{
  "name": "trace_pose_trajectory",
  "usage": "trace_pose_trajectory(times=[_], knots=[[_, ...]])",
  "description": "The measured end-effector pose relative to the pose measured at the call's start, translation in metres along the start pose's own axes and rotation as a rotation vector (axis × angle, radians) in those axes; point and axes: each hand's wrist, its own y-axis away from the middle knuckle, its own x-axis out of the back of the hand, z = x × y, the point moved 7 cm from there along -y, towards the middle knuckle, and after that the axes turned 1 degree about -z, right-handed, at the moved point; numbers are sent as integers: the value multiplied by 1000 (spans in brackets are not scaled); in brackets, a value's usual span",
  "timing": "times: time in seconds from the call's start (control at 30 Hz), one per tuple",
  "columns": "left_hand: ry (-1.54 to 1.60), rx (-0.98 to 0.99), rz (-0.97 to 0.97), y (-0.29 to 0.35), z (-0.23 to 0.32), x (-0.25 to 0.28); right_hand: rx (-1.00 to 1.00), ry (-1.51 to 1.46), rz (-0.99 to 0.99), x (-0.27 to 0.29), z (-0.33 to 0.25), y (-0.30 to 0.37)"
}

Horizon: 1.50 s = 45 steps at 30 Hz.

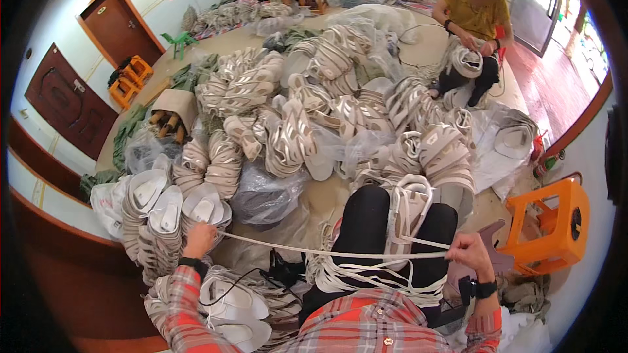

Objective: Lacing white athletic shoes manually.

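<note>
A flat cream shoelace (288, 247) is stretched nearly level between my two hands, across my lap. On the left, my left hand (199, 240) is closed on one stretch of it, beside stacked shoe uppers. My right hand (470, 253) pinches the lace by my right knee. A beige shoe upper (409, 206) stands between my knees, and a strand from its front runs toward my right hand. Over my thighs lies a loose bundle of cream laces (373, 280).
Beige shoe uppers (288, 131) are heaped ahead, with stacks (163, 216) at my left. Clear plastic bags (268, 193) lie among them. An orange stool (549, 222) stands at my right. A person in a yellow top (474, 10) handles an upper at far right; others sit at the back.
</note>
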Motion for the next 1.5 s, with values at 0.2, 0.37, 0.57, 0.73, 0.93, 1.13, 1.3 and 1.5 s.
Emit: trace_pose_trajectory(times=[0.2,0.37,0.57,0.73,0.93,1.13,1.3,1.5], knots=[[906,998,237,-13,-14,-49,513,548,-479,-71,-50,54],[2119,640,434,-91,121,-39,221,584,-811,-115,-1,81],[1493,181,-398,-107,343,-6,61,137,-24,-96,-17,-61],[833,-111,-29,-106,398,15,-126,208,-47,-109,8,-76],[628,-78,39,-108,412,14,-40,372,-55,-105,9,-77],[617,-61,93,-110,413,11,-263,-174,-323,-111,3,-83],[450,-59,84,-105,428,2,-15,354,-476,-123,54,-111],[499,-270,217,-77,433,1,-258,503,-860,-129,30,-122]])
